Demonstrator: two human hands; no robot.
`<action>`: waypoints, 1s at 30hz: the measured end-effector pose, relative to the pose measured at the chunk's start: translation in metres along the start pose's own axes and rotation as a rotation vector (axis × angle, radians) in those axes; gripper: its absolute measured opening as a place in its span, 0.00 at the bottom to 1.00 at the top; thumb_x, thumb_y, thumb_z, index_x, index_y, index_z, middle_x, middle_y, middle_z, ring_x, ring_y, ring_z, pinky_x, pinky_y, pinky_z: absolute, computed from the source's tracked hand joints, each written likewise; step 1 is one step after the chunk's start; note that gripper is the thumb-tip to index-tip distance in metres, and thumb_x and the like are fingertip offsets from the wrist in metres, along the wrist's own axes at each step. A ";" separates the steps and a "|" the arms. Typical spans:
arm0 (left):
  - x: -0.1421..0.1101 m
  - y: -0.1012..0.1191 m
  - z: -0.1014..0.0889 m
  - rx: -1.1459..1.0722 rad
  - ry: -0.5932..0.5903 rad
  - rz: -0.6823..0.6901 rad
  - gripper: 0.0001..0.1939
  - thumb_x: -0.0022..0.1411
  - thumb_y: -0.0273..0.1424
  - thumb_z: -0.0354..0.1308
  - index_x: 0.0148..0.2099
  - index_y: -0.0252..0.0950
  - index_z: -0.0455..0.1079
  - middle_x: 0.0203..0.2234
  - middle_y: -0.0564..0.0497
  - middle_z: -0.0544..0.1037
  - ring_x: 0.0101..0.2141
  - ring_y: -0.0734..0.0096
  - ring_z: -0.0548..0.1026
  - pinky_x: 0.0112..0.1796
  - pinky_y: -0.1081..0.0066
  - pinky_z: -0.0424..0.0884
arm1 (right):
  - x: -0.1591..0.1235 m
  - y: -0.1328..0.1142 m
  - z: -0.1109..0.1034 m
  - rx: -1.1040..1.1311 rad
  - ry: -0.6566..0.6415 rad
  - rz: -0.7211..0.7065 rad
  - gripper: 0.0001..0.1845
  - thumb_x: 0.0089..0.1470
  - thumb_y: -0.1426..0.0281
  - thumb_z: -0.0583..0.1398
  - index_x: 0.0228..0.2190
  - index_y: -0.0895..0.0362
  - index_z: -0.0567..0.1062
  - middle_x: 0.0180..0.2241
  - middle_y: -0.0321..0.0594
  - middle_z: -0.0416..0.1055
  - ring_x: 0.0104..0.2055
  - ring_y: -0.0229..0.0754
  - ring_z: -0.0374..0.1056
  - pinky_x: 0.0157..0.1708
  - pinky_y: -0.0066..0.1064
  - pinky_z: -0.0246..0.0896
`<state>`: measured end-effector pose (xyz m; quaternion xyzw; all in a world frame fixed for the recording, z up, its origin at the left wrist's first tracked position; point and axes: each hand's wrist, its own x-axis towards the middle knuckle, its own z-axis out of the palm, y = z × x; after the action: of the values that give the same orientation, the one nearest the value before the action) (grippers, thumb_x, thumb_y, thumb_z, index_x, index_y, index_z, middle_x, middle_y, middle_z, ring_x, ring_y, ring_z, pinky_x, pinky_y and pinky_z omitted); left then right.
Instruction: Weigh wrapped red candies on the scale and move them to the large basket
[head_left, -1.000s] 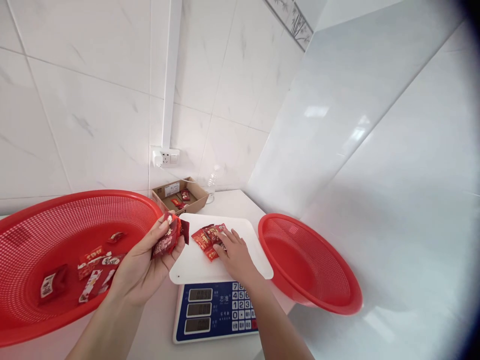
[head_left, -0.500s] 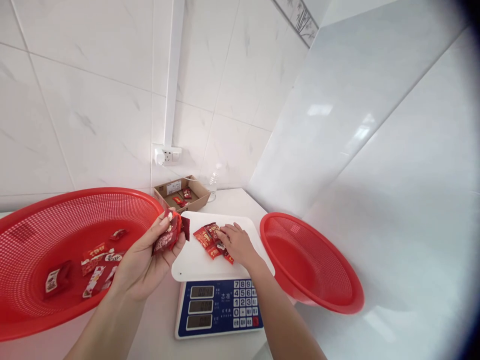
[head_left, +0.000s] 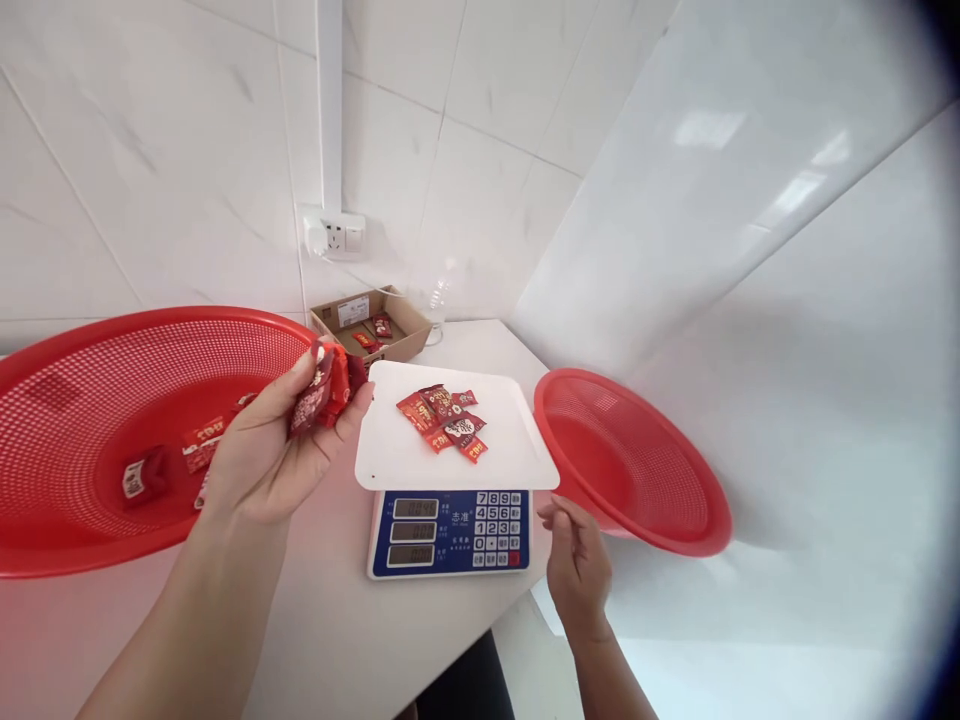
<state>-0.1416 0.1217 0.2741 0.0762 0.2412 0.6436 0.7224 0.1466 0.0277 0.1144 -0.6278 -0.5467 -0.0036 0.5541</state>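
Head view, left hand (head_left: 289, 435) raised, fingers grasping red packets (head_left: 326, 388), right hand (head_left: 577, 565) lowered, fingers loosely curled.

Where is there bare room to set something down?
On the table, between the left forearm and the table's near edge, in front of the scale; also on the tray, right of its packets. It is crowded between the left basket and tray, where the left hand holds more packets.

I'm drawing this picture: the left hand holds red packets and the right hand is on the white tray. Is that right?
Not quite: the head view shows the right hand off the white tray, by its near right corner. The left hand does hold red packets.
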 end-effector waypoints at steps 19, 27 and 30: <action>-0.010 -0.008 -0.005 0.127 -0.337 -0.218 0.23 0.70 0.29 0.31 0.38 0.32 0.68 0.21 0.53 0.66 0.15 0.83 0.66 0.12 0.88 0.61 | -0.036 0.068 0.019 -0.120 0.027 0.496 0.33 0.52 0.44 0.49 0.40 0.59 0.73 0.25 0.41 0.73 0.27 0.44 0.69 0.31 0.35 0.63; -0.009 -0.005 -0.018 0.244 -0.481 -0.160 0.28 0.69 0.37 0.29 0.33 0.35 0.68 0.15 0.54 0.63 0.10 0.80 0.59 0.12 0.82 0.62 | -0.038 0.071 0.020 -0.144 0.018 0.437 0.30 0.54 0.47 0.49 0.39 0.59 0.73 0.36 0.49 0.76 0.34 0.46 0.70 0.35 0.36 0.64; -0.011 -0.001 -0.020 0.222 -0.475 -0.164 0.32 0.67 0.47 0.26 0.34 0.36 0.68 0.14 0.53 0.64 0.10 0.80 0.60 0.13 0.82 0.65 | -0.039 0.073 0.020 -0.136 0.018 0.440 0.30 0.54 0.47 0.49 0.39 0.59 0.74 0.36 0.49 0.76 0.34 0.46 0.71 0.35 0.36 0.64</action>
<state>-0.1500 0.1072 0.2591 0.2840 0.1397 0.5165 0.7956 0.1691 0.0306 0.0320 -0.7678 -0.3902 0.0749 0.5027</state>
